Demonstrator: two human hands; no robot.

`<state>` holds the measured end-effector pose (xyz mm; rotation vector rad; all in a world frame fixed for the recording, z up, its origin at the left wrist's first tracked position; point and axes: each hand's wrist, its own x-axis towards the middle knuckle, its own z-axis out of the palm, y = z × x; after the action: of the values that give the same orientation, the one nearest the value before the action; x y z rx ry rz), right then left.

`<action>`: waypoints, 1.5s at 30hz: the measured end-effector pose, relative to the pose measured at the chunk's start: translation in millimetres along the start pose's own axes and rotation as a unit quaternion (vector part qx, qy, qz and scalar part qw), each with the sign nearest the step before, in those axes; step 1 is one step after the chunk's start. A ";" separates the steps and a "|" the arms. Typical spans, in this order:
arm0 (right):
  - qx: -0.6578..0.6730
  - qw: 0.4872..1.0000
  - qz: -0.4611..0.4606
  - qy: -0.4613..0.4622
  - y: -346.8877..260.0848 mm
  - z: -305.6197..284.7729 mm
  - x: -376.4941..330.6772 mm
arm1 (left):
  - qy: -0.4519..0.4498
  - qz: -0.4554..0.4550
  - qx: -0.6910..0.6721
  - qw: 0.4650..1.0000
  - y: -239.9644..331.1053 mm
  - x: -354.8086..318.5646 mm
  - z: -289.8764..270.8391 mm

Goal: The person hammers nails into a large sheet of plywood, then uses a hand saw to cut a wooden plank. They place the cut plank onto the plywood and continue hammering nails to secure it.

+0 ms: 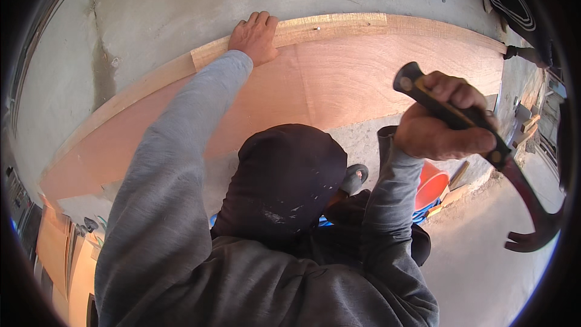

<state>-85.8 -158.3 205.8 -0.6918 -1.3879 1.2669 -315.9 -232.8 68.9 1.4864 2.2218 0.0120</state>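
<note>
My right hand [445, 118] is raised at the right, its fingers wrapped round the dark grip of a claw hammer [526, 194]. The hammer's head hangs at the lower right, with the claw pointing left. At the far side, my left hand [254, 37] curls over a pale wooden strip [339, 26] that runs along the far edge of a plywood sheet [363, 79]. A nail [316, 28] stands partly out of the strip, to the right of that hand. My left thumb side rests near the plywood face.
Behind the strip is a grey concrete surface [169, 6]. Another person's dark clothing with white stripes [514, 3] shows at the upper right, near the sheet's end. An orange-red bucket [431, 184] and wood scraps lie right of my knees; boards [54, 245] stand at the lower left.
</note>
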 end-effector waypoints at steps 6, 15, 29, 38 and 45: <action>-0.390 0.853 0.284 -0.198 20.4 -27.4 -18.0 | 0.021 -0.015 0.021 0.999 -3.4 3.9 -8.7; -0.459 0.756 0.269 -0.381 28.8 -32.3 -11.4 | 0.015 -0.030 -0.004 0.999 2.4 4.7 1.7; -0.495 0.699 0.188 -0.481 27.7 -118.7 7.4 | 0.039 -0.037 0.009 0.999 2.9 0.2 -2.1; -0.517 0.757 0.159 -0.367 16.4 -268.3 -117.4 | 0.035 -0.063 0.072 0.995 20.4 -3.5 -2.3; -0.377 0.905 0.114 -0.160 -16.9 -366.7 -129.0 | 0.131 0.132 0.161 0.969 10.8 -13.2 -12.5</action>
<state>294.8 -167.7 125.6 -1.2356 -2.1593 1.0204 -307.1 -236.8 87.7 2.0565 2.2898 -0.0740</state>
